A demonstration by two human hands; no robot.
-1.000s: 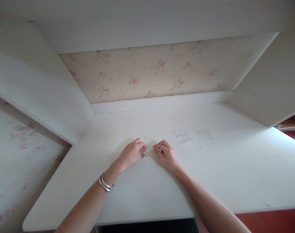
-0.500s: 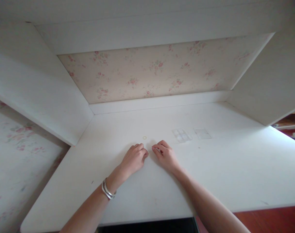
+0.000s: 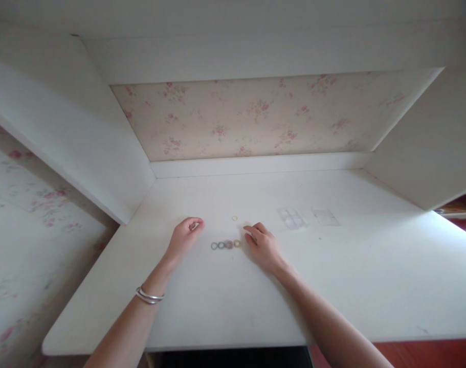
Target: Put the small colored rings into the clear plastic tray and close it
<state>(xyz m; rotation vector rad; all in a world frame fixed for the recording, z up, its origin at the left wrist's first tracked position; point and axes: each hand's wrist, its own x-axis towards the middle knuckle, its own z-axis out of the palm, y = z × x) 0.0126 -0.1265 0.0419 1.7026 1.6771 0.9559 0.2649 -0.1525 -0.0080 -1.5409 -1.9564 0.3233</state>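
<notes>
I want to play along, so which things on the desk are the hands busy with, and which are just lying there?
In use:
- row of little rings, between the hands
- left hand, beside the row
- right hand, fingertips close to the row's yellow end

Just lying there:
- single yellow ring, farther back
- two clear plastic pieces
- white desk

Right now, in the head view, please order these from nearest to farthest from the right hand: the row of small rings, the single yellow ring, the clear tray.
1. Row of small rings, just left of the right hand.
2. Single yellow ring, behind-left.
3. Clear tray, behind-right.
</notes>
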